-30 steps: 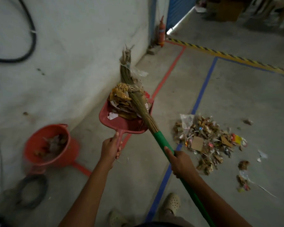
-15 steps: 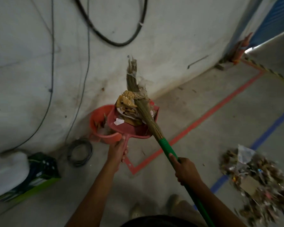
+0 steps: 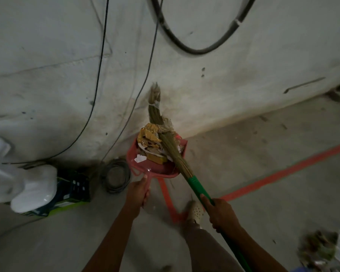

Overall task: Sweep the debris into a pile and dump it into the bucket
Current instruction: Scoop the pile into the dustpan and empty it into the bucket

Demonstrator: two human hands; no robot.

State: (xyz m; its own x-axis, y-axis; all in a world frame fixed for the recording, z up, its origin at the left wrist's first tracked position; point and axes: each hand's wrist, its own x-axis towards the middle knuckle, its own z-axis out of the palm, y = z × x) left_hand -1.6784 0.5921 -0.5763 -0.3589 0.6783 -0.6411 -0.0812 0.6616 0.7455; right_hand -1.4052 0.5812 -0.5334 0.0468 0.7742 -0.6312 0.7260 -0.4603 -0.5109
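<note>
Fingers of left hand (image 3: 138, 193) wrapped round dustpan (image 3: 155, 163) handle, right hand (image 3: 222, 214) gripping broom (image 3: 199, 188), pinning debris (image 3: 151, 144) mid-frame. Carrying step; bucket unseen, tipping next.

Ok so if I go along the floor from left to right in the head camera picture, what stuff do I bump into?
White bag → dark and green box → coiled cable → left hand on the red dustpan → right hand on the green broom handle → leftover debris pile.

Industrial workshop or warehouse, bare concrete wall (image 3: 224, 79), hanging cables (image 3: 194, 50), red floor tape (image 3: 283, 171)
</note>
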